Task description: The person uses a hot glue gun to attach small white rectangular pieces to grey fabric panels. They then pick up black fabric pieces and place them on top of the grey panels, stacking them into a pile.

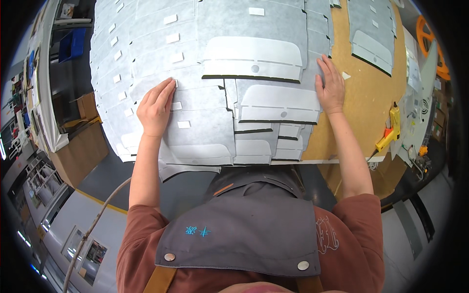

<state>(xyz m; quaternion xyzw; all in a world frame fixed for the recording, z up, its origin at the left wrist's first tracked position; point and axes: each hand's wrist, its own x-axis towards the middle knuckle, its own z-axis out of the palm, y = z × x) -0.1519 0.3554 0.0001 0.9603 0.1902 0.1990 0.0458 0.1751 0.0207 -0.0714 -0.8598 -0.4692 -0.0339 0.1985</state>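
Overlapping light-grey felt-like sheets point(146, 68) spread across the worktable, many bearing small white rectangular pads point(172, 37). My left hand point(156, 108) rests on the sheets left of the middle. Its fingers are pressed together, and the tips are on one small white pad point(175, 83), partly hidden by them. At the right edge of the stacked sheets lies my right hand point(332, 85), fingers stretched out and flat, holding nothing. Between my hands are sheets with a whiter, dark-edged flap point(281, 101); a similar flap point(254, 53) lies just beyond.
Bare tan tabletop point(361, 112) shows at right, with another sheet point(373, 46) on its far part. A yellow glue gun point(391, 129) stands by the right edge. Cardboard boxes point(80, 154) and a blue bin point(72, 45) are at left; an orange spool point(426, 34) is far right.
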